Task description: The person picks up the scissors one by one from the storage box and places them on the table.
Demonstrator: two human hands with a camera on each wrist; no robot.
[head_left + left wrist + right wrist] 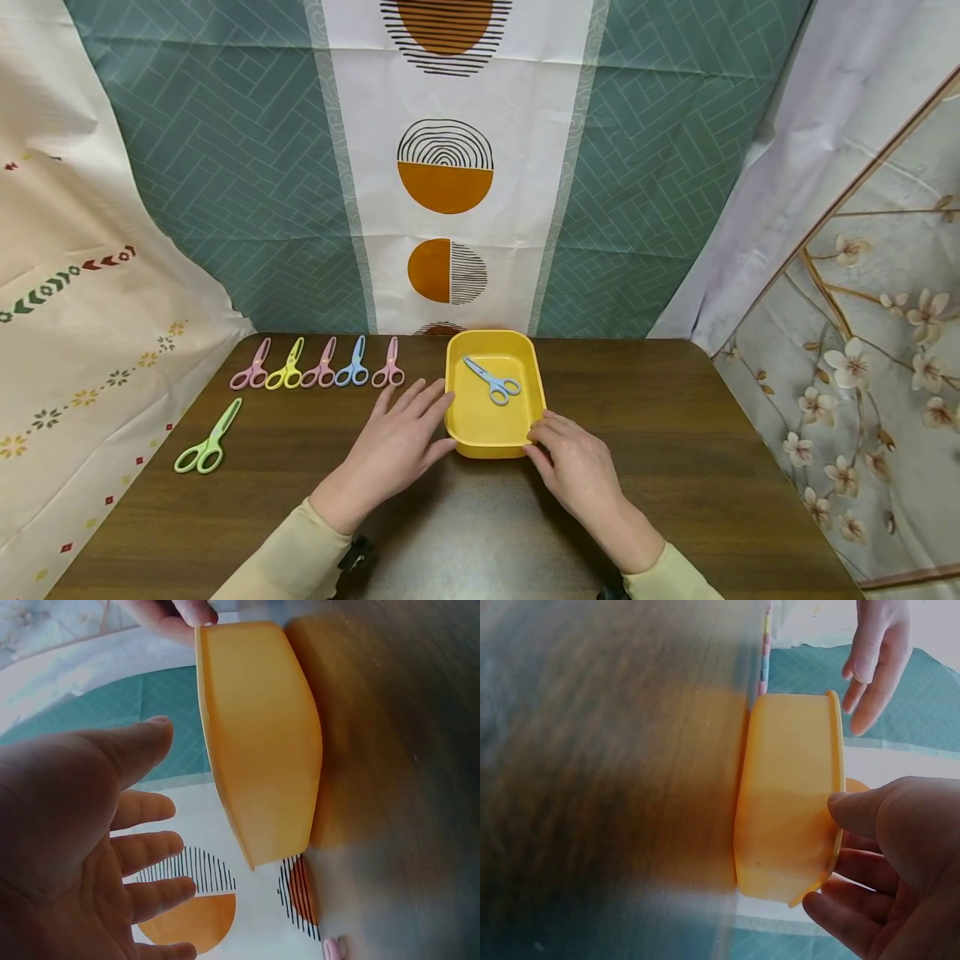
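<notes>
A yellow plastic tub (495, 452) stands on the table, with a pair of light-blue scissors (495, 385) lying inside it. My right hand (581, 462) holds the tub's near right corner, thumb (855, 808) at the rim on the near side and fingers round the other side. Beside the tub's left wall is my left hand (397, 442), its fingers spread and fairly straight. In the left wrist view, this left hand (82, 825) is apart from the tub wall (262, 742), palm showing, nothing in it.
Several scissors stand in a row at the back left: pink (251, 367), yellow (286, 367), pink (319, 367), blue (352, 365) and pink (388, 367). Green scissors (208, 442) lie nearer, left of my left hand. Patterned cloth (637, 208) hangs behind the brown table (675, 433).
</notes>
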